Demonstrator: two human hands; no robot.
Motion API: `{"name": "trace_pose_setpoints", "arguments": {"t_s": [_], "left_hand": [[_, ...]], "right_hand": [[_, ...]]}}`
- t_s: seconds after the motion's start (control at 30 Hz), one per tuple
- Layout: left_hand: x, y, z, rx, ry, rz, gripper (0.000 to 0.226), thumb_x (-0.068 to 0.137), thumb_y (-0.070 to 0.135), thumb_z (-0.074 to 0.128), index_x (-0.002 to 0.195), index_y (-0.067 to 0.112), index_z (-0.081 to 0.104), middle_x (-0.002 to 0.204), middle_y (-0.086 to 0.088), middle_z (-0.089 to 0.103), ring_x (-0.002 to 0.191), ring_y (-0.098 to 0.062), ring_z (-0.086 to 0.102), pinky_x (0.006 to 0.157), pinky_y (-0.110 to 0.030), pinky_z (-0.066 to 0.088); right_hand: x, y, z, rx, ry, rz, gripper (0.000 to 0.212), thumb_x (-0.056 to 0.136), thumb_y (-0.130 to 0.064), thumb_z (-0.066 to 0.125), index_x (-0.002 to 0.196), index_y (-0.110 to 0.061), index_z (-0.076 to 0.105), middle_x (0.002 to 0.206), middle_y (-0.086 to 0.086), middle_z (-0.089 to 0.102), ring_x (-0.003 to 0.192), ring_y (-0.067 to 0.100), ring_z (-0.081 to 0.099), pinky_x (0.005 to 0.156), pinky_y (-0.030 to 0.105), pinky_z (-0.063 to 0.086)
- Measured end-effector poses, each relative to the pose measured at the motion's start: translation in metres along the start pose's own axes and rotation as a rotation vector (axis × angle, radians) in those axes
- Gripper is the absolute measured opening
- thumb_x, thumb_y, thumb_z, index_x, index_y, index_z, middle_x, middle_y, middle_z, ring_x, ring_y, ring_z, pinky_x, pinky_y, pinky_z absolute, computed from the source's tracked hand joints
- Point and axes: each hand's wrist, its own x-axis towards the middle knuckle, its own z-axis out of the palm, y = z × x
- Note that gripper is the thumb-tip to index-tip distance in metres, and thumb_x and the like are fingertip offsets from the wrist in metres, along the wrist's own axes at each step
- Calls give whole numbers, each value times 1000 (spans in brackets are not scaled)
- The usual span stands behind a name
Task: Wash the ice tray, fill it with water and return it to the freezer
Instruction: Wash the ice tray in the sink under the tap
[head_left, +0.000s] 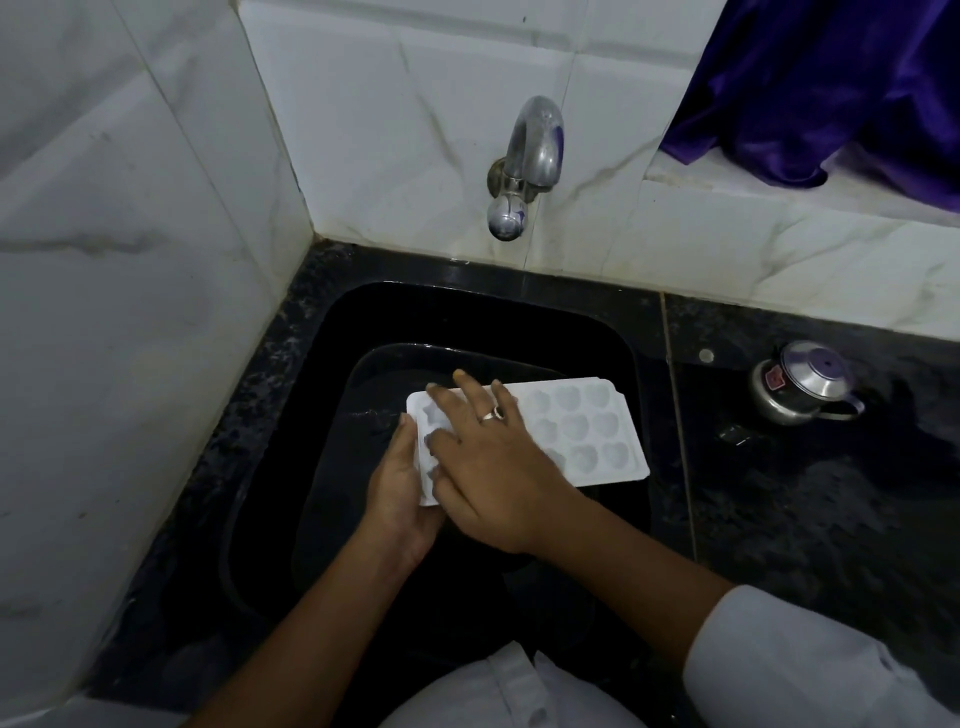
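**Hands on a white plastic ice tray (587, 431) over a black sink (415, 322)**

Curled round the tray's left short end, the left hand (395, 488) gripped it, fingers hidden underneath. The right hand (488, 467) lay flat with fingers spread, covering the left cavities. Whether water stood in the dark basin could not be made out. A chrome wall tap (524, 161) hung above.

On my far wall I see a curved chrome tap (530, 156) set in white marble-veined tiles (130, 260). To the right, a small lidded steel pot (802, 382) stands on the speckled black stone counter (779, 519). A shiny purple cloth (831, 83) drapes over the far-right ledge.
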Motion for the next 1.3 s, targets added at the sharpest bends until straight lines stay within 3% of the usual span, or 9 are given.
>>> {"name": "trace_pose_setpoints", "arguments": {"t_s": [0.1, 0.23, 0.37, 0.53, 0.6, 0.7, 0.83, 1.07, 1.3], "left_hand": [[2, 5, -6, -69, -3, -19, 64, 107, 55, 40, 138, 4, 64, 134, -22, 70, 112, -32, 74, 88, -41, 64], [0, 0, -1, -4, -1, -4, 60, 108, 53, 40, 134, 6, 67, 129, -20, 73, 112, -32, 74, 92, -42, 60], [-1, 4, -4, -62, 8, -8, 61, 108, 54, 41, 131, 4, 68, 122, -20, 76, 101, -30, 78, 89, -42, 62], [-3, -1, 0, 11, -3, -6, 60, 109, 53, 39, 134, 6, 67, 128, -20, 73, 116, -33, 73, 95, -43, 58], [-5, 0, 1, -13, -6, -10, 59, 109, 52, 40, 131, 6, 68, 125, -20, 75, 107, -30, 77, 89, -40, 62], [-2, 3, -5, -60, 2, -13, 63, 107, 56, 42, 132, 4, 68, 125, -22, 74, 105, -32, 77, 84, -42, 65], [-3, -1, 0, -1, -7, -5, 60, 108, 54, 40, 133, 6, 68, 130, -21, 72, 114, -33, 73, 91, -42, 61], [-2, 9, -11, -104, 18, -5, 66, 106, 59, 41, 135, 5, 66, 130, -23, 72, 115, -38, 73, 90, -51, 63], [-3, 4, -4, -62, 1, 13, 69, 106, 59, 39, 139, 2, 62, 133, -26, 69, 123, -42, 68, 102, -55, 53]], "right_hand": [[-7, 11, -1, -28, -7, -39, 49, 96, -37, 39, 137, -22, 62, 164, 16, 33, 155, 41, 17, 124, 65, 11], [4, 5, -7, -16, 12, 19, 48, 97, -40, 32, 116, -21, 71, 164, 15, 34, 155, 39, 17, 122, 65, 15], [-6, 5, 2, -53, -14, -38, 50, 96, -38, 38, 136, -19, 62, 164, 16, 33, 155, 40, 18, 123, 65, 13], [1, 2, -3, -23, 13, 26, 42, 97, -38, 38, 117, -18, 69, 163, 17, 35, 155, 40, 20, 121, 66, 18], [-2, -2, 3, -22, -5, 5, 45, 96, -37, 39, 123, -14, 66, 163, 16, 35, 155, 39, 19, 120, 65, 19], [-9, 13, -2, -49, -15, -24, 49, 96, -40, 37, 137, -27, 60, 165, 16, 30, 156, 41, 17, 124, 65, 11], [-2, 4, -4, -35, 0, 28, 45, 96, -41, 34, 118, -22, 68, 164, 16, 33, 155, 39, 17, 121, 65, 16], [-28, 20, -3, -60, -53, -31, 58, 101, -41, 36, 159, -35, 33, 169, 15, 19, 158, 37, 7, 125, 63, 5], [-23, 24, -11, 25, -25, 91, 45, 101, -42, 34, 138, -29, 57, 167, 13, 27, 158, 35, 12, 124, 63, 12]]}}
